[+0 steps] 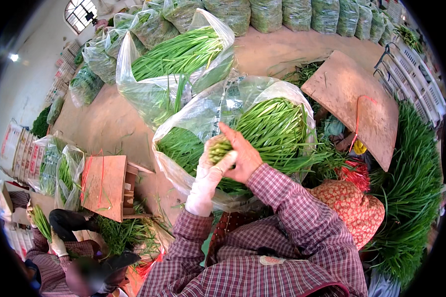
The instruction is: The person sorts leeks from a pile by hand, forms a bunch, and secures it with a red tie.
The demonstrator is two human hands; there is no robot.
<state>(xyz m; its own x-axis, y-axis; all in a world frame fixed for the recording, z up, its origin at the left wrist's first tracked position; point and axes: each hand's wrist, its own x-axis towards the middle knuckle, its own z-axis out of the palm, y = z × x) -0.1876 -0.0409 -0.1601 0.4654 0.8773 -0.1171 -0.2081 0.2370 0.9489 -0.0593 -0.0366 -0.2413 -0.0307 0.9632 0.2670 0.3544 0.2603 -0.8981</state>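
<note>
In a white knitted glove, my left hand [206,171] is closed round a bunch of green chives [219,149], whose pale cut ends face up. My bare right hand [244,157] wraps the same bunch from the right, one finger stretched along its top. The bunch's lower part is hidden by my hands. Both hands are over a large clear plastic bag [176,119], open at the top. Inside it, long green chives [275,126] lie packed on the right and darker leaves [179,148] on the left.
A second open bag [129,81] of chives stands beyond. Boards [354,106] [104,185] flank me, with loose chives [406,198] heaped at right. Red patterned cloth [349,208] lies by my right arm. Filled bags [267,17] line the back; a co-worker [59,262] holds chives at lower left.
</note>
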